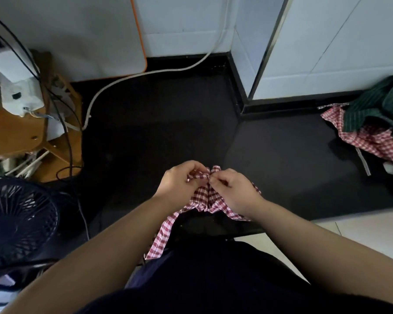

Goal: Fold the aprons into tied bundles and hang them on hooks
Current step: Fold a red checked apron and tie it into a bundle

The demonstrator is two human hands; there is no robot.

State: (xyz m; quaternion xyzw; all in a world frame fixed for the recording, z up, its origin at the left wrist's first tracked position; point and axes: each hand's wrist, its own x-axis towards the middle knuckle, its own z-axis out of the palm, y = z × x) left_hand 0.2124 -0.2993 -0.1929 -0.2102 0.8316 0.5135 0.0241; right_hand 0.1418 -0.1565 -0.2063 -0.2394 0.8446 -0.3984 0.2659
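Observation:
A red-and-white checked apron (204,196) is bunched into a small bundle in front of me, above the dark counter (159,123). My left hand (179,181) pinches a strap of it at the top left. My right hand (233,189) pinches the strap end right beside it, so the fingertips of both hands meet at a knot. One checked strap (161,236) hangs down towards my lap. No hooks are in view.
A pile with a dark green striped apron (377,109) over another red checked apron (372,141) lies at the right on the counter. A black fan (16,220) stands at the lower left. Cables, a white hose (145,74) and a wooden stand (32,132) crowd the left.

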